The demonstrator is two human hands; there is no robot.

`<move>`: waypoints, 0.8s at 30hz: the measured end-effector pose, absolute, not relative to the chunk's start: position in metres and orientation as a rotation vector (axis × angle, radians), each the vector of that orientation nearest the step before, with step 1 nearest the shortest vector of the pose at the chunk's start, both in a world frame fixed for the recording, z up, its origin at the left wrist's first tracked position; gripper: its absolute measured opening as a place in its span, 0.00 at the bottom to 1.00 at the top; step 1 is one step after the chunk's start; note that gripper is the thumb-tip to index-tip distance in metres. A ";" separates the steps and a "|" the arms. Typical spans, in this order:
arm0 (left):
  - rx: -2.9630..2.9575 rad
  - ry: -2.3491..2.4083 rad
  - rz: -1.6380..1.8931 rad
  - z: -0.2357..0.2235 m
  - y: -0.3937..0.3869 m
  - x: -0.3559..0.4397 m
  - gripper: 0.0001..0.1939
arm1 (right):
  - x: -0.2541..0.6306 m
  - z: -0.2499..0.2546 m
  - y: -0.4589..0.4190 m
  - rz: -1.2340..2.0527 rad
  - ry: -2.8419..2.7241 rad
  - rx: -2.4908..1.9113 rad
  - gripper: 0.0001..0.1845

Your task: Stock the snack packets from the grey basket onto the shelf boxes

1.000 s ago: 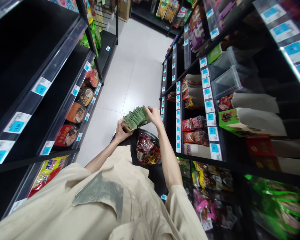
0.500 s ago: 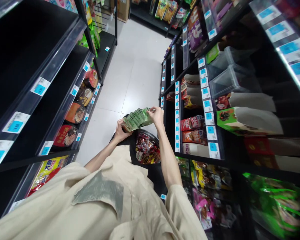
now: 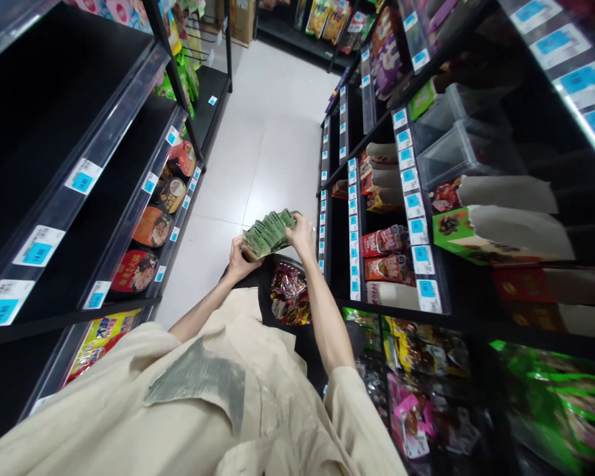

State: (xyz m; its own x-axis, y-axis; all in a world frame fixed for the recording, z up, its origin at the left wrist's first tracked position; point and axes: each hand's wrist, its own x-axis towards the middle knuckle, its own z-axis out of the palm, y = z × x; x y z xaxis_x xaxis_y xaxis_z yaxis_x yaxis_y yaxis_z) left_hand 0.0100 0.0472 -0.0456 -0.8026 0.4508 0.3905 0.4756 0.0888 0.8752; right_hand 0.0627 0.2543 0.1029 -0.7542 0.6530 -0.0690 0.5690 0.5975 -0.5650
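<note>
A row of small green packets [image 3: 268, 233] stands tightly lined up between my two hands, in front of my body. My left hand [image 3: 241, 259] is wrapped round the near-left end of the row, where a bit of a brownish box edge shows. At the right end, my right hand [image 3: 302, 237] grips the packets, thumb on the near side. Below them a black basket [image 3: 276, 260] sits against my lap, holding dark red and brown shiny snack packs [image 3: 290, 294]. The undersides of the packets are hidden.
At right, a black shelf carries open snack boxes [image 3: 500, 231], red packs [image 3: 381, 241] and clear plastic bins [image 3: 451, 149]. Bagged snacks [image 3: 426, 344] fill its lower level. Round bowl-shaped packs [image 3: 151, 228] line the left shelf. Pale floor tiles [image 3: 272, 132] run between them.
My right hand has moved slightly left, from a packet at the end of the row to closing around that end. The packets now stand more upright and closer together.
</note>
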 end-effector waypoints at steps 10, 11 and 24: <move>-0.992 -2.286 -1.836 -0.052 0.046 0.009 0.41 | 0.074 0.102 0.259 0.924 -2.678 -1.007 0.08; -0.992 -2.285 -1.839 -0.052 0.046 0.008 0.41 | 0.075 0.101 0.258 0.919 -2.698 -0.973 0.07; -0.908 -2.347 -1.951 -0.043 0.046 0.011 0.39 | 0.158 0.043 0.206 1.179 -2.040 -1.065 0.23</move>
State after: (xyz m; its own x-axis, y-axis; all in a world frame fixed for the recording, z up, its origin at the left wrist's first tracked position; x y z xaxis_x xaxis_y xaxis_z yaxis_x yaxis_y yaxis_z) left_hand 0.0109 0.0461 -0.0434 -0.8365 0.4463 0.3179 0.3941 0.0871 0.9149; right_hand 0.1582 0.2060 0.0425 -0.5355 0.8417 0.0687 0.3605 0.3014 -0.8827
